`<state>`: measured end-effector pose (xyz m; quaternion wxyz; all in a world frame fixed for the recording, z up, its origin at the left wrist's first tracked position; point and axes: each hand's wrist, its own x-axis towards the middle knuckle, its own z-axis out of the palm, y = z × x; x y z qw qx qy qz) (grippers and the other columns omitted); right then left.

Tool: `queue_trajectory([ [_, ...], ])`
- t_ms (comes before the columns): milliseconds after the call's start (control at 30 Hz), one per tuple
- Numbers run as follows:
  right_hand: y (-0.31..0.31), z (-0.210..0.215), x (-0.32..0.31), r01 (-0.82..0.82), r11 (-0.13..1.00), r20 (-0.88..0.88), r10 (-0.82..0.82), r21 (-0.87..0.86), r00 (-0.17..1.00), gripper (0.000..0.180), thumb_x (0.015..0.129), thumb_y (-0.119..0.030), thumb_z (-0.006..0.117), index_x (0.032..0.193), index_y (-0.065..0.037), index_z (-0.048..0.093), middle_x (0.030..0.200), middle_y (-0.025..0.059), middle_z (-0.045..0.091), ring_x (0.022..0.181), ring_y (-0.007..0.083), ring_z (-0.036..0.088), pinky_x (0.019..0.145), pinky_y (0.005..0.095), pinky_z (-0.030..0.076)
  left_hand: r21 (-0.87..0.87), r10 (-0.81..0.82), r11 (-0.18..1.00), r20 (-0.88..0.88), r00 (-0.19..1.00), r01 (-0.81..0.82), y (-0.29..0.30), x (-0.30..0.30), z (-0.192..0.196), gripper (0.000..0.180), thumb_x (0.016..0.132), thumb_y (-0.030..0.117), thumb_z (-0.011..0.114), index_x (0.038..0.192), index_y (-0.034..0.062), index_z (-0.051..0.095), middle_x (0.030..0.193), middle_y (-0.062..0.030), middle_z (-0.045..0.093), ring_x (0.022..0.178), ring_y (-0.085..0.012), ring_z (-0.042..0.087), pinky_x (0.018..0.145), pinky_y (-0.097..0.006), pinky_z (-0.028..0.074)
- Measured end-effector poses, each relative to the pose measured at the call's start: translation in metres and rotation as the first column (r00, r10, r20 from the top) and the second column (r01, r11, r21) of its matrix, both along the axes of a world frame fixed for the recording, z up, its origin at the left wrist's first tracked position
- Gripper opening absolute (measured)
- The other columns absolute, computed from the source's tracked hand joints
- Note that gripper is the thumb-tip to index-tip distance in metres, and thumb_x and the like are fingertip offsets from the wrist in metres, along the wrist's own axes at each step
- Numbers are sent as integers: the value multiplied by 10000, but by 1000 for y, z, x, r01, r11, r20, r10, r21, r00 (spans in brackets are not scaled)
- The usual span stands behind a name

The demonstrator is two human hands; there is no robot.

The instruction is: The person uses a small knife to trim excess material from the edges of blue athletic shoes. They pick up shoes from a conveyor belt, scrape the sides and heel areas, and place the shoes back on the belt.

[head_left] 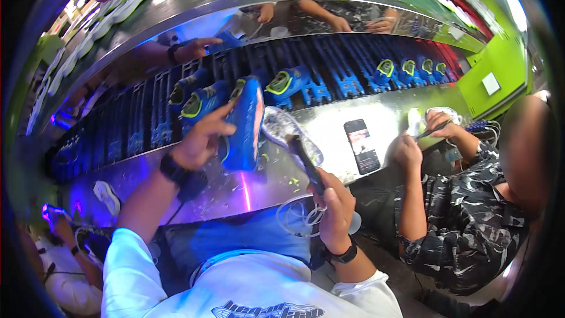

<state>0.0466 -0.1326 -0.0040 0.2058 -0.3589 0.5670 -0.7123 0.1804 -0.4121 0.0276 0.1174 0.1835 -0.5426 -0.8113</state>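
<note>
The left hand (200, 138) grips a blue shoe (244, 126) upright; the right hand (335, 209), nearby, holds a dark tool (306, 162) beside a shoe sole (285, 129).

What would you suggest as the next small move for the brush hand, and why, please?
Probably bring the brush in the right hand up to the blue shoe; the left hand holds it tilted over the bench, and brush and shoe are apart.

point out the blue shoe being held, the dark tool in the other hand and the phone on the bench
blue shoe (244, 126), head view, on its side panel
dark tool (306, 162), head view, midway along its shaft
phone (361, 145), head view, middle of its screen
</note>
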Motion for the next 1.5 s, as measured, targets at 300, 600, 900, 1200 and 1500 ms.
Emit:
queue_trajectory([
  [300,41,-16,-15,231,969,216,-245,88,945,527,1003,-302,507,1340,87,618,941,71,661,741,82,510,621,219,370,-958,156,136,272,950,252,-54,-295,-28,756,683,343,784,1358,58,599,1257,-233,680,1152,-365,666,1004,-404,519],
  [600,49,-21,-9,261,946,252,-305,194,918,546,1003,-323,525,1349,91,609,927,65,674,729,70,527,599,200,365,-965,217,-10,254,943,262,-36,-358,-100,345,757,313,786,1010,80,756,1040,-188,745,1019,-364,717,895,-473,567],
  [900,42,-18,8,211,965,257,-246,155,935,450,1016,-197,511,1359,78,610,905,62,670,718,74,522,616,206,372,-789,357,-281,442,823,546,-98,-193,-5,323,701,262,712,893,13,784,889,-242,740,825,-409,731,732,-503,577],
  [1200,34,6,37,165,973,173,-193,162,966,470,1011,-233,562,1362,75,611,897,60,676,724,68,526,623,214,392,-849,386,-6,485,785,528,-150,-133,-72,657,710,543,818,1222,137,752,1219,-191,713,1139,-359,678,994,-437,532],
  [1500,34,3,59,190,966,85,-207,173,975,503,1011,-246,507,1352,111,599,925,78,675,641,63,440,567,214,301,-949,417,233,293,860,211,-133,-24,2,670,714,449,823,1290,122,723,1072,-153,765,929,-250,740,850,-360,585],
])
